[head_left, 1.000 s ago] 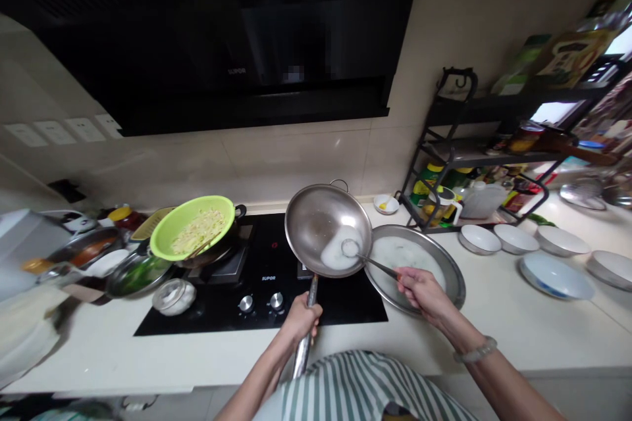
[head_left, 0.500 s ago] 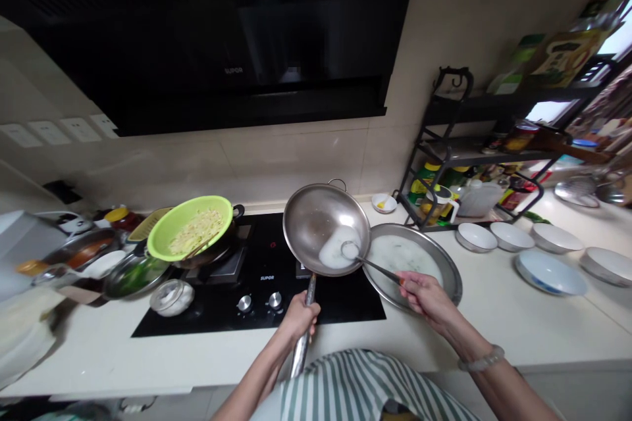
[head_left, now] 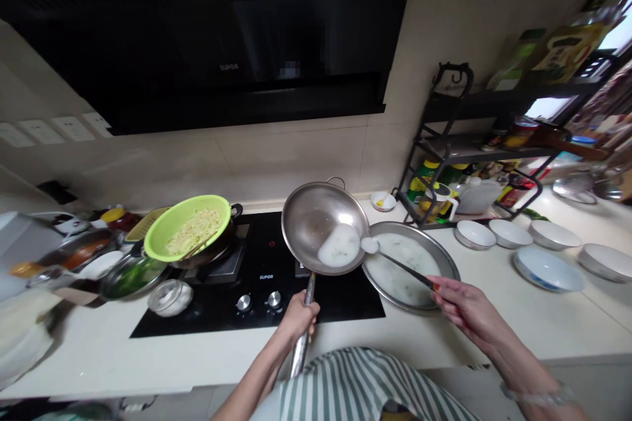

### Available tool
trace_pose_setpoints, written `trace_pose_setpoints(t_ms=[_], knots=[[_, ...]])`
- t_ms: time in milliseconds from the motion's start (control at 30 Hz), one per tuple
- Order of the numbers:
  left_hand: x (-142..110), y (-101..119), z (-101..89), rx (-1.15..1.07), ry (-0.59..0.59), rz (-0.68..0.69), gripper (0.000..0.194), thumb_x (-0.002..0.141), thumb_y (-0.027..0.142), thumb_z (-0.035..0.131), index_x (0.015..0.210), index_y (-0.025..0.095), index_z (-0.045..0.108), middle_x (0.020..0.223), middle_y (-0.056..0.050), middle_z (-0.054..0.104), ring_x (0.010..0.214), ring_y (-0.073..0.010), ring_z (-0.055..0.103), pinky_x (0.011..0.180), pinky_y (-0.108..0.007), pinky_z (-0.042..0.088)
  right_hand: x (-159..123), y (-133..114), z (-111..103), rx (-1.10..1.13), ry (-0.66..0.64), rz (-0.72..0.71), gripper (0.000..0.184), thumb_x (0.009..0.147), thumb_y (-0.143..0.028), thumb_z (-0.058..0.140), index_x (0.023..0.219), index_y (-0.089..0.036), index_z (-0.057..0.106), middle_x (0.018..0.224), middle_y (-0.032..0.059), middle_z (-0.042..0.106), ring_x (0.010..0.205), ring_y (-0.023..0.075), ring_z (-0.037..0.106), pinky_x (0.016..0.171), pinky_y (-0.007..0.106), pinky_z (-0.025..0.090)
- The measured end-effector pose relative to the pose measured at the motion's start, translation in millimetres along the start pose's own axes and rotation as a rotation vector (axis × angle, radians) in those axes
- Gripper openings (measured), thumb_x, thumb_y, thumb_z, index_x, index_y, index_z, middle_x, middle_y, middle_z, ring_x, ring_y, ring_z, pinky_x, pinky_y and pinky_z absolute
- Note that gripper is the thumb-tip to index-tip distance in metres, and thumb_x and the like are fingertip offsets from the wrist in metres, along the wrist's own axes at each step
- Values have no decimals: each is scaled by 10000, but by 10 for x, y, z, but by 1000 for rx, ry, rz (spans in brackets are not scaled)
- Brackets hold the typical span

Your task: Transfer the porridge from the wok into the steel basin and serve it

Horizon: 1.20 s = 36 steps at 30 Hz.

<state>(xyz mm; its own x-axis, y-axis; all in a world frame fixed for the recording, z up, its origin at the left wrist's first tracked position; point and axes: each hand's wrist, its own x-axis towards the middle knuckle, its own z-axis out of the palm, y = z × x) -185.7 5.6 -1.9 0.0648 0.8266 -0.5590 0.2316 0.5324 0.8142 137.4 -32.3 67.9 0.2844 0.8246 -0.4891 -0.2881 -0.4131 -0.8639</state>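
Note:
My left hand (head_left: 299, 317) is wrapped round the metal handle of a steel wok (head_left: 306, 230), which is tilted toward the right. A pool of milky white liquid (head_left: 340, 247) lies in the wok's lower right side. Beside it stands a wide metal basin (head_left: 453, 270), also holding cloudy white liquid with darker bits in it. In my right hand (head_left: 461, 309) is the dark handle of a ladle (head_left: 370, 245). The ladle's bowl looks full of white liquid and hangs where the wok's rim meets the basin's.
A green colander (head_left: 157, 240) of pale shreds rests over a dark pot on the stove (head_left: 257, 296). A glass jar (head_left: 170, 297) stands front left. Several bowls (head_left: 474, 235) line the right counter, below a black rack (head_left: 447, 161). A small dish (head_left: 383, 201) sits behind the basin.
My right hand has moved right, carrying the ladle's bowl out of the wok to above the rims. My left hand and the wok have hardly moved.

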Motion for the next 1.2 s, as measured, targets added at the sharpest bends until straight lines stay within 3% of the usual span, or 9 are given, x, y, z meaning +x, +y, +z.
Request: trace_pose_setpoints(t_ms=[167, 367, 567, 633, 733, 833, 900, 1033, 1200], knots=[[-13, -8, 4, -2, 5, 1, 175, 735, 100, 490, 728, 226, 370, 426, 100, 431, 293, -79, 381, 309, -163, 312, 77, 144, -322, -189, 157, -164, 494, 563, -344, 699, 1002, -129, 628, 571, 15, 593, 421, 92, 392, 376, 206, 245], [-2, -19, 4, -2, 4, 9, 176, 732, 114, 513, 718, 222, 375, 425, 97, 439, 293, -76, 390, 306, -159, 312, 239, 464, -597, -818, 327, -572, 320, 715, -381, 504, 927, -200, 662, 575, 44, 652, 558, 243, 623, 576, 355, 492], [-11, -7, -1, -22, -1, -8, 183, 733, 138, 533, 721, 223, 371, 417, 102, 430, 285, -70, 383, 304, -152, 300, 135, 538, -682, -1108, 436, -1066, 349, 863, -281, 441, 1141, -173, 622, 945, 125, 732, 844, 250, 702, 782, 342, 526], [-11, -6, -2, -18, -5, -3, 188, 732, 154, 542, 720, 224, 369, 419, 100, 434, 285, -69, 383, 308, -153, 301, 106, 550, -691, -1157, 466, -1134, 357, 872, -236, 442, 1183, -167, 605, 993, 128, 727, 882, 237, 697, 789, 321, 519], [-12, -5, -1, -6, -1, 2, 188, 727, 154, 539, 718, 225, 364, 421, 97, 436, 286, -72, 384, 310, -157, 301, 133, 603, -699, -1153, 478, -1024, 360, 856, -245, 439, 1155, -167, 623, 931, 116, 731, 828, 243, 699, 694, 320, 522], [-18, -2, 1, -8, -1, 2, 174, 722, 132, 511, 724, 226, 365, 422, 96, 435, 294, -78, 386, 310, -163, 306, 183, 625, -655, -993, 427, -733, 364, 825, -327, 426, 1065, -164, 646, 705, 81, 706, 619, 247, 667, 570, 337, 511], [-21, -1, 2, -10, -4, -1, 169, 723, 128, 504, 731, 226, 367, 428, 94, 439, 299, -80, 386, 314, -166, 308, 176, 586, -557, -856, 366, -594, 388, 816, -383, 428, 1050, -162, 645, 617, 56, 672, 565, 238, 639, 574, 337, 517], [-19, -2, 3, 0, 6, -7, 186, 733, 156, 536, 730, 229, 364, 437, 96, 441, 300, -80, 390, 323, -170, 305, 103, 442, -175, -730, 185, -570, 415, 797, -439, 473, 1069, -183, 654, 649, 41, 675, 671, 238, 654, 729, 344, 528], [-7, -11, 0, 1, 1, -3, 194, 741, 161, 545, 724, 226, 363, 437, 100, 441, 295, -74, 394, 324, -162, 308, 157, 377, 381, -759, -47, -577, 378, 775, -372, 486, 1033, -189, 691, 650, 51, 676, 672, 257, 659, 751, 378, 518]])
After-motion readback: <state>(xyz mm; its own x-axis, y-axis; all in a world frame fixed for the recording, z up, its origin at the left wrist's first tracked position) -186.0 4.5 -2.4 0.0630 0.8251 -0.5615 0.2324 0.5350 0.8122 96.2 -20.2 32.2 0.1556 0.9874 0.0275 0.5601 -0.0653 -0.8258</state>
